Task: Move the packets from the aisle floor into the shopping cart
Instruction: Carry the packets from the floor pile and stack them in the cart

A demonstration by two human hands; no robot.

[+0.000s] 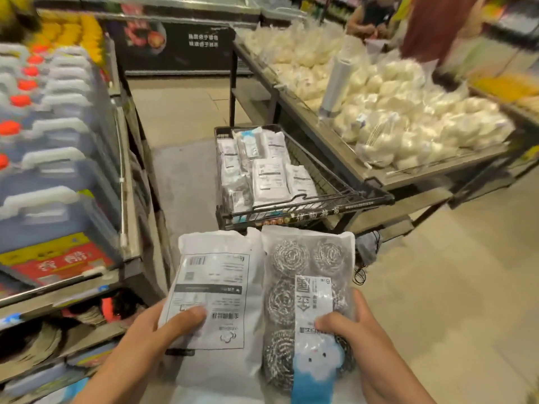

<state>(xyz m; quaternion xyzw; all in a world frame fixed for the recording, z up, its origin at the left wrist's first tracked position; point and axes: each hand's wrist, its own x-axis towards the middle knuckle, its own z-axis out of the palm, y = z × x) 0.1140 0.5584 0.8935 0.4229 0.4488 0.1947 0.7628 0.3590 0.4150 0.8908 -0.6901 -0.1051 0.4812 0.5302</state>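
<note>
At the bottom of the frame, the left hand (151,333) grips a white packet (215,293), thumb on top. Just beside it, the right hand (361,342) grips a packet of metal scrubbers (306,287) the same way. Higher up, in the middle, the shopping cart (344,199) already holds more packets. Best to keep both flat, reach over the near rim, and lay them on the pile.
</note>
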